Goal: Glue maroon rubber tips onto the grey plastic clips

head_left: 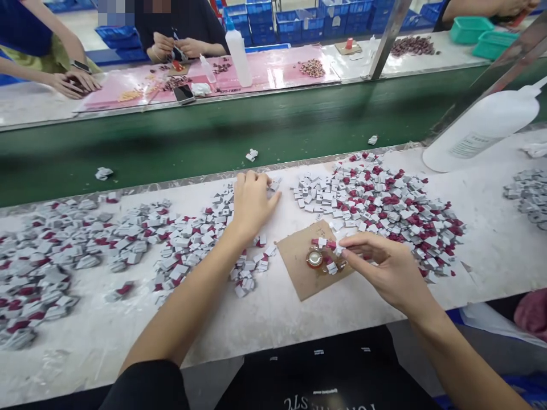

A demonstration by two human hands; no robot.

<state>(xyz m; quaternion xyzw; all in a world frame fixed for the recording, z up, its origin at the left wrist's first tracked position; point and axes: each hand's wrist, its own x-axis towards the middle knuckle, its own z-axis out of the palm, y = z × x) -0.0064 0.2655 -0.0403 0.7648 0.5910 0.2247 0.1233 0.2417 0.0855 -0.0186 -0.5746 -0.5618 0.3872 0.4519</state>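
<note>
My right hand [387, 269] is closed, pinching a small white-and-maroon plastic piece [340, 248] between thumb and fingertips. Below that piece lies a brown cardboard square [294, 270]. On the cardboard sit a small round cap-like dish [315, 258] with a shiny centre and a few white-and-maroon pieces [331, 266]. My left hand [255, 199] rests palm down at the far edge of a pile of grey-white pieces [188, 245]. Its thumb stands apart from the bent fingers, whose tips are partly hidden; nothing is visibly held.
A large mixed heap of white and maroon pieces [393, 199] lies beyond my right hand. A white squeeze bottle [478, 131] leans at the right. Past the table edge runs a green conveyor belt [192, 142] with a few scraps. Other people work at the opposite pink-covered table [273, 65].
</note>
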